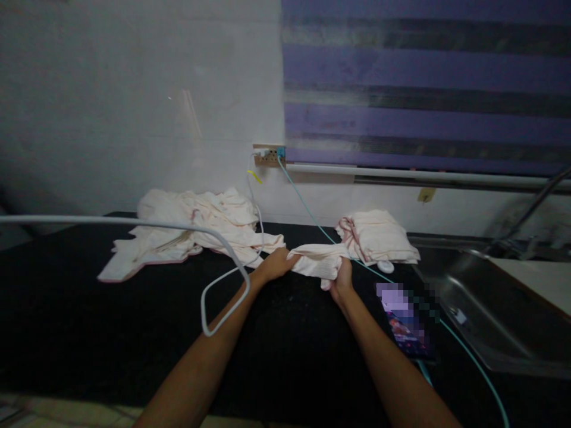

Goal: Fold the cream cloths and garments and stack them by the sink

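Counter (66,309) runs along the wall. Loose cloth pile (191,229) back-left, folded stack (379,238) back-right. Between and just in front of them: a folded cloth (319,260), left hand (274,264) on its left end, right hand (342,279) on its right. Phone (408,324) right of right hand, sink (499,315) beyond. Socket (269,156) on wall behind.

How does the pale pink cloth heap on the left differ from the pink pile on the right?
The left pale pink cloth heap is loose, crumpled and spread wide; the right pale pink cloth pile is neatly folded, stacked and compact. The left heap is larger. Both lie on the black counter, untouched by either hand.
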